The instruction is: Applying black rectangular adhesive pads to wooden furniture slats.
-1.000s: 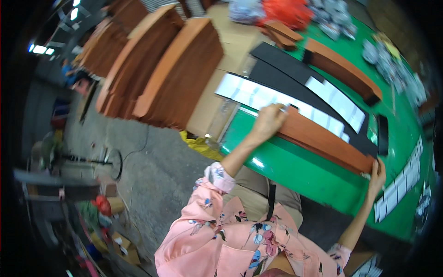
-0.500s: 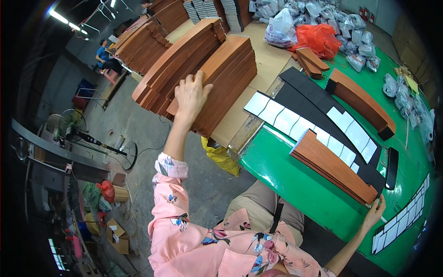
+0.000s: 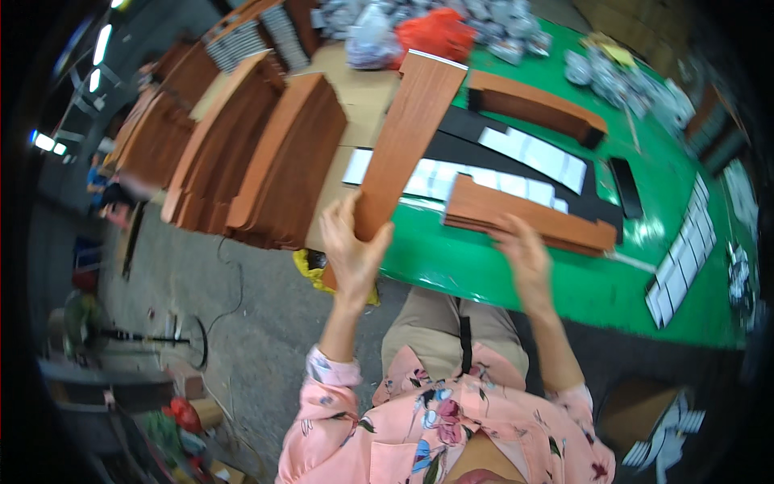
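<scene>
A long reddish-brown wooden board stands tilted upward over the table's left end, with my left hand gripping its lower end. My right hand hovers by the front side of a short stack of similar boards, its fingers stretched out and somewhat blurred. Whether its fingertips touch that stack I cannot tell. Beneath the stack lie black strips and a row of white labels. Left of the held board stands a tall pile of brown boards.
The green tabletop also bears an arched bundle of boards, a black bar and a sheet of white labels. Bagged parts and a red plastic bag lie at the back. A fan stands on the floor at left.
My left hand has brought a board from the tall pile rightward over the table. My right hand has moved from the table's right edge to the short stack. The view has swung right.
</scene>
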The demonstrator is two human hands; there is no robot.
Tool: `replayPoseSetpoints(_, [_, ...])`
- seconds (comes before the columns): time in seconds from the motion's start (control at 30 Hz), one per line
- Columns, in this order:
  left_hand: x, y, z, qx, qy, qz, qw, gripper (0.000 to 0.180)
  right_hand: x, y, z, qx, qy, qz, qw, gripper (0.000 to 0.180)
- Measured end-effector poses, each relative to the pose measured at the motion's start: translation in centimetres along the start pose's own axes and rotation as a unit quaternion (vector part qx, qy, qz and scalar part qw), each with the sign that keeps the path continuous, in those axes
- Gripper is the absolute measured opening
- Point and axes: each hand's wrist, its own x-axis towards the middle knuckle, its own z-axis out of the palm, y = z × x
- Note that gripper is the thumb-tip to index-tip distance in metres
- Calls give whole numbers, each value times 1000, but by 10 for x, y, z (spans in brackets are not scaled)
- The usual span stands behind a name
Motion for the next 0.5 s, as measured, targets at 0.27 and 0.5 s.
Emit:
replayPoseSetpoints(0.27, [-97,69,39,-132,-61,-50,988,55,9,0,52,304,0,59,951,48])
replayPoseSetpoints(0.5, [-61,-1,33,-174,-79,37,981,63,8,31,-69,-35,-159,88,983,37])
